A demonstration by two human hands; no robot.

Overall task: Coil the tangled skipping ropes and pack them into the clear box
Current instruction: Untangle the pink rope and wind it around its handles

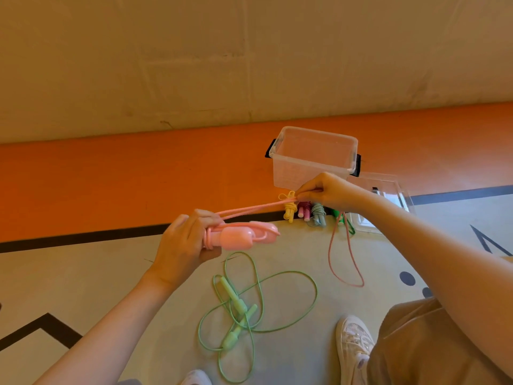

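Note:
My left hand (183,243) grips the two pink handles (238,236) of a pink skipping rope, with a few turns of cord wound round them. The pink cord (249,209) runs taut up to my right hand (330,194), which pinches it; a long loop (347,259) hangs down from that hand to the floor. A light green rope (249,309) lies loose and tangled on the floor below my hands. The clear box (313,157) stands open by the wall with nothing visible inside. Coiled yellow (289,211), dark pink (304,211) and grey-blue (318,213) ropes lie in a row before it.
The box's clear lid (385,201) lies on the floor to the right of the box. A bright green rope (337,213) shows partly under my right wrist. My white shoe (354,345) and tan trouser leg (433,345) are at the lower right. An orange band (111,176) runs along the wall's foot.

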